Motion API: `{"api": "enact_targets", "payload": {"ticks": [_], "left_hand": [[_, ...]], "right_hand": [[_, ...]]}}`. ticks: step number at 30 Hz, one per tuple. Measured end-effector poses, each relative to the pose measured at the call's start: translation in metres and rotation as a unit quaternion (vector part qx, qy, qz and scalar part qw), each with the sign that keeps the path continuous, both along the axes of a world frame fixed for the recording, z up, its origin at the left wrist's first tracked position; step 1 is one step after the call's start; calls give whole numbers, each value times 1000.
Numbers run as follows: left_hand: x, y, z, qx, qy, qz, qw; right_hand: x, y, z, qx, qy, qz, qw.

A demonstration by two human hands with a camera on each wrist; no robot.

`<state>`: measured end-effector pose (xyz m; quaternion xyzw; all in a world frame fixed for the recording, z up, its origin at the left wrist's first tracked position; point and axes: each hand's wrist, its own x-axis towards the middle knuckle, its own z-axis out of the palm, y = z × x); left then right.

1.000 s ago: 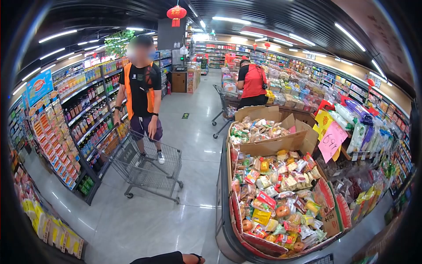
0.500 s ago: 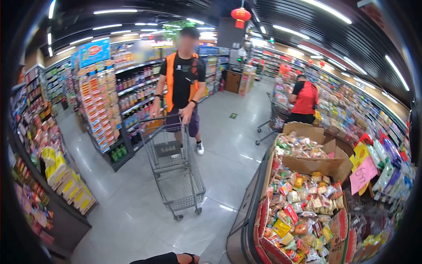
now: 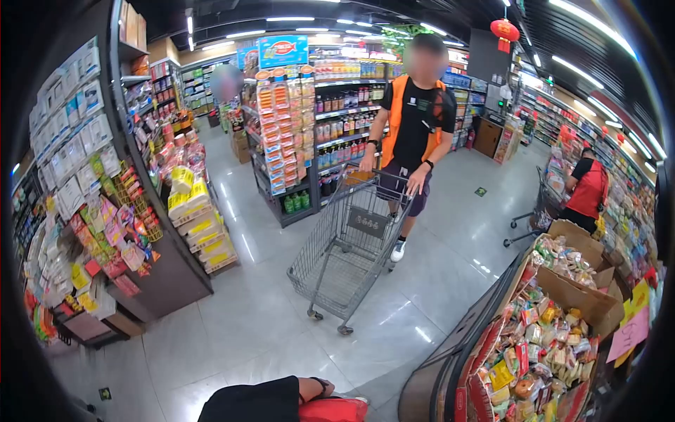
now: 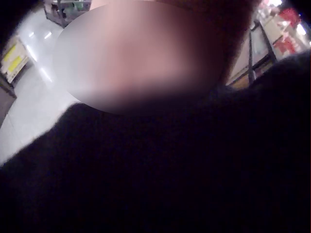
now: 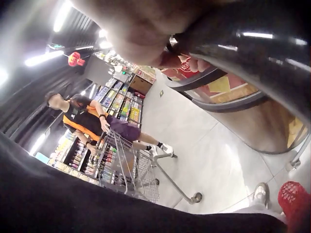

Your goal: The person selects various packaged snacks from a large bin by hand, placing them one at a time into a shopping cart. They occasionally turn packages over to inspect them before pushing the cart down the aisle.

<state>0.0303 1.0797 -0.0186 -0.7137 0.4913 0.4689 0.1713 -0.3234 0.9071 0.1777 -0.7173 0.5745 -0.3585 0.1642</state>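
Note:
At the bottom of the head view, a bent arm [image 3: 309,388] in a black sleeve wears a dark wristband, beside a bit of red fabric [image 3: 334,409]. The hand itself is out of sight there. Dark cloth [image 4: 155,170] fills most of the left wrist view, under a blurred patch of skin [image 4: 141,53], so the left fingers are hidden. In the right wrist view, the right hand [image 5: 141,29] looms large and close at the top. Fingertips [image 5: 197,64] show at the edge of a shiny black surface [image 5: 243,46]; what they hold, I cannot tell.
A person in an orange vest [image 3: 397,126] grips a grey shopping cart [image 3: 344,253] ahead. A bin of packaged snacks [image 3: 467,380] stands right, a shelf unit [image 3: 158,253] left. A person in red [image 3: 587,190] is farther back, near another cart [image 3: 538,211].
The head view has swung left, so the snack bin shifts right and left shelves appear. The orange-vested person turns the cart, now with both hands on its handle. Red fabric appears by my arm.

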Motion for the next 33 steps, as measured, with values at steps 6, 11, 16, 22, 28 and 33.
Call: {"api": "enact_targets", "payload": {"ticks": [6,11,16,22,28,33], "left_hand": [[4,39,-17,-56,1,79,995],[-7,13,-2,-72,0,-2,997],[-20,-39,-13,-83,23,-86,993],[-86,-150,11,-118,69,-226,964],[-252,-213,122,-220,363,-182,887],[-343,-210,177,-282,490,-250,786]], "right_hand": [[-31,24,-23,34,-18,13,999],[-84,64,-70,80,-53,-20,995],[-68,101,-10,132,-64,-87,985],[-84,160,1,252,-119,-210,937],[-70,175,11,341,-127,-315,877],[-75,154,-11,354,-100,-346,863]]}}
